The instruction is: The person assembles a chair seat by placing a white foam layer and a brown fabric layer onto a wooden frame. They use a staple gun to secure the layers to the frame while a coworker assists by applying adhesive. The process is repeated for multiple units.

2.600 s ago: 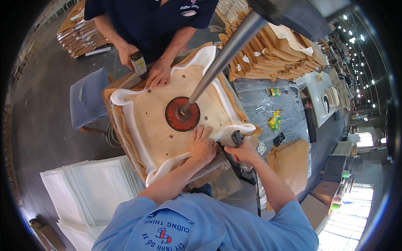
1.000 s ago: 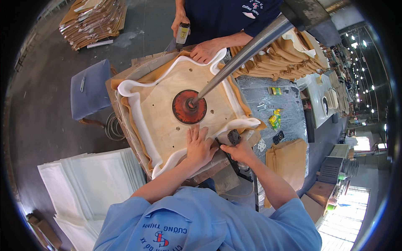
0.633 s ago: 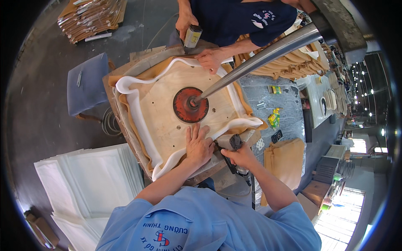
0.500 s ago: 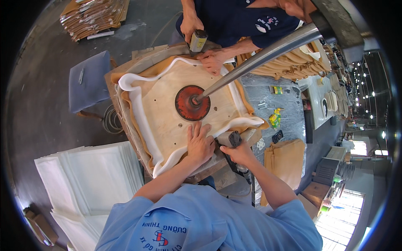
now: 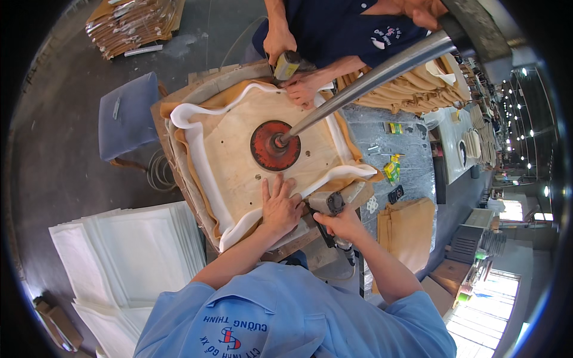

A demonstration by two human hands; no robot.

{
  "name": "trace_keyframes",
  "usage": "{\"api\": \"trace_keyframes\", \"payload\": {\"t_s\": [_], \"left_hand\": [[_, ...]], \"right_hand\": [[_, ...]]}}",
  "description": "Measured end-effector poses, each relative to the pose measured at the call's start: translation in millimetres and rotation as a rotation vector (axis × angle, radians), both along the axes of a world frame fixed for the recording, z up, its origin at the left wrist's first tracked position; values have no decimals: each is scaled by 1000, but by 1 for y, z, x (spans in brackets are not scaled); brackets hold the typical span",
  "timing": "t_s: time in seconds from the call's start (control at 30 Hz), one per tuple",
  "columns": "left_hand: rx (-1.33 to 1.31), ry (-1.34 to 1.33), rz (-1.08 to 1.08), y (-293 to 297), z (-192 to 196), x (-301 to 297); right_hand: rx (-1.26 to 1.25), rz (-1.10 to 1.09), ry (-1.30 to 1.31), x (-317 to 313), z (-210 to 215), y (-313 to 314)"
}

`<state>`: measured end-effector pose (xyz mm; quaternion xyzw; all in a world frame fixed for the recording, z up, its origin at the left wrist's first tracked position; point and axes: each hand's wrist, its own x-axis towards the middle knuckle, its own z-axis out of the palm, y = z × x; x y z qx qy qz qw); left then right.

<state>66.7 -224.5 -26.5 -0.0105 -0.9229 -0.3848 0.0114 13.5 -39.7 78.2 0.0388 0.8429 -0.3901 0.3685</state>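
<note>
A pale wooden seat board (image 5: pixel 233 149) lies pressed under a round red disc (image 5: pixel 276 145) at the end of a slanted metal rod (image 5: pixel 370 77). White padding (image 5: pixel 206 173) and tan cover material (image 5: pixel 190 156) curl up around the board's edges. My left hand (image 5: pixel 282 206) rests on the board's near edge, its fingers spread and laid flat. In my right hand (image 5: pixel 343 222) is a pneumatic staple gun (image 5: pixel 327 204), its nose at the near edge just right of my left hand. Across the board, a co-worker's hand (image 5: pixel 279 43) grips another staple gun (image 5: pixel 287 64); their other hand (image 5: pixel 301 92) presses the far edge.
White padding sheets (image 5: pixel 131 256) are stacked at the left, below a blue upholstered seat (image 5: pixel 126 116). To the right stands a plastic-covered table (image 5: pixel 382 149) with small yellow-green boxes (image 5: pixel 392 169) and folded tan material (image 5: pixel 406 230). More tan covers (image 5: pixel 412 86) are piled beside the co-worker.
My left hand has shifted slightly left and its fingers have spread. The staple gun in my right hand has moved a little downward. The co-worker's staple gun has tilted and shifted slightly right.
</note>
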Motion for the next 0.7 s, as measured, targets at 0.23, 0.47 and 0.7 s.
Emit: {"api": "trace_keyframes", "payload": {"t_s": [0.23,0.47,0.7], "left_hand": [[25,42,21,-2,2,1],[43,131,18,-22,12,23],[-62,69,-37,-18,4,11]], "right_hand": [[90,10,95,1,-3,-15],[-108,-145,49,18,-10,13],[-145,-83,42,20,-11,14]]}}
